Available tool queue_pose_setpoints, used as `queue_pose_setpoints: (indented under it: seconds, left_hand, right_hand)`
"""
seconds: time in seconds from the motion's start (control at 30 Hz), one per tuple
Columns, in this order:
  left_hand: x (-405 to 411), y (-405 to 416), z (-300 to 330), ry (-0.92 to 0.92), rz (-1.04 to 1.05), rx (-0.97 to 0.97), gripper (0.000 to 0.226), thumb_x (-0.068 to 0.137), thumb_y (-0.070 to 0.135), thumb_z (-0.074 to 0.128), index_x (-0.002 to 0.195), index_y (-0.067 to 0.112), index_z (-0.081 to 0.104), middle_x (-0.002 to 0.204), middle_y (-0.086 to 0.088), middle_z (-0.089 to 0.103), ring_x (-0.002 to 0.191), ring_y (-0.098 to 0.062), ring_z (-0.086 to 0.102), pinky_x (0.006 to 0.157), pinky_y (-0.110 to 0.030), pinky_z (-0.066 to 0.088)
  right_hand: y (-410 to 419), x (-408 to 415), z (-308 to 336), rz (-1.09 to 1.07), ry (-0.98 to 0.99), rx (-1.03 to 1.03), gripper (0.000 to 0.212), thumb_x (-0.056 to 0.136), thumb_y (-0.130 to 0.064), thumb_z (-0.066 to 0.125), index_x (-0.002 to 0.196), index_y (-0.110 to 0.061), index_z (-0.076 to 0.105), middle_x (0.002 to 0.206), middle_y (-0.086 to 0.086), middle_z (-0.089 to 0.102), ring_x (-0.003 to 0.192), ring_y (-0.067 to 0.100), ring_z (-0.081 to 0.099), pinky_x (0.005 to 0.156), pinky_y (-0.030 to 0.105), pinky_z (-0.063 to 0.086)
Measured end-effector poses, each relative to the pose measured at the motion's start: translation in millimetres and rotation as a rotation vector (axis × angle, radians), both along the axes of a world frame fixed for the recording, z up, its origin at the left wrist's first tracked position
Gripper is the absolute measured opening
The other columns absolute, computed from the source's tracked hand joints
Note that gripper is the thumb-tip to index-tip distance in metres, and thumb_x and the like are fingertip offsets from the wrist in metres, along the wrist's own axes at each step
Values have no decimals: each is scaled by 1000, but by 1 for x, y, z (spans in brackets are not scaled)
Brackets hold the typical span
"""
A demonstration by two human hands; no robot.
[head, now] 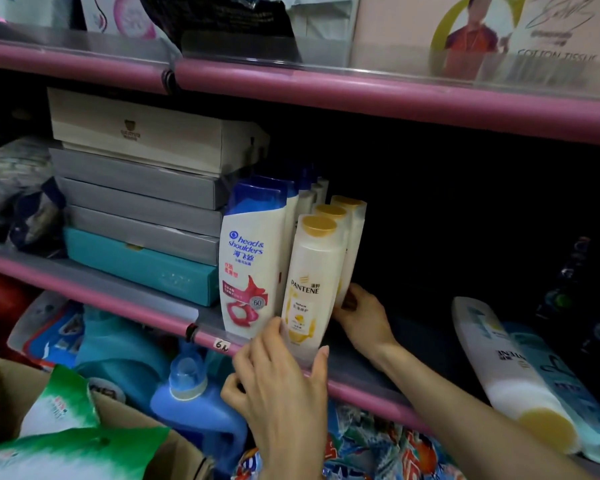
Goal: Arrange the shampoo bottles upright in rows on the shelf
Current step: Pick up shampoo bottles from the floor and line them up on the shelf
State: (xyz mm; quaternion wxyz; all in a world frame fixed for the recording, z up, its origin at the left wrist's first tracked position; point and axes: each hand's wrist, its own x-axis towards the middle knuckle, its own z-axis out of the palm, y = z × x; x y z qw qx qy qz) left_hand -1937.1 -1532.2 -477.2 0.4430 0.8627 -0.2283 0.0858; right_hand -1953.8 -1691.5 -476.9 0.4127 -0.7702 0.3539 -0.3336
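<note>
A row of three white Pantene bottles with yellow caps stands upright on the pink-edged shelf point(361, 386); the front Pantene bottle point(312, 271) is at the shelf's front edge. My left hand point(284, 386) grips its base between thumb and fingers. My right hand point(361, 313) holds the base of the second Pantene bottle point(345, 258) behind it. To their left stands a row of white Head & Shoulders bottles point(253, 258) with blue caps. On the right, a large Pantene bottle point(510, 375) and a teal bottle point(565, 386) lie flat on the shelf.
Stacked grey, beige and teal boxes point(139, 206) fill the shelf's left part. The dark shelf space between the upright rows and the lying bottles holds nothing visible. Below sit a blue detergent jug point(194, 400), green-white bags point(59, 403) in a cardboard box, and colourful packs.
</note>
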Motion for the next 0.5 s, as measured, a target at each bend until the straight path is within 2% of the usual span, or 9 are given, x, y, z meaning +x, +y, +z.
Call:
queue_pose_setpoints:
  seconds: [0.17,0.4,0.5]
  left_hand:
    - [4,-1,2,60,16,-8,65,70,56,69,126,32,48,125,11,56,117,-16,31,92,-38,21]
    - [5,-1,4,96,22,5,61,70,58,67,122,35,48,118,14,55,117,-14,27,95,-38,21]
    - [6,-1,3,95,17,10,61,70,57,68,122,33,49,119,12,55,117,-14,26,96,-37,21]
  right_hand:
    - [-1,3,-4,-9,32,-75,22,87,-17,65,108,-16,61,105,-3,68,96,9,63,81,21,49]
    - [0,2,-4,25,33,-78,22,90,-15,62,112,-17,61,110,-2,68,102,10,62,85,23,50]
    - [0,2,-4,23,40,-85,23,90,-14,61,113,-17,61,110,-2,67,99,8,62,82,19,48]
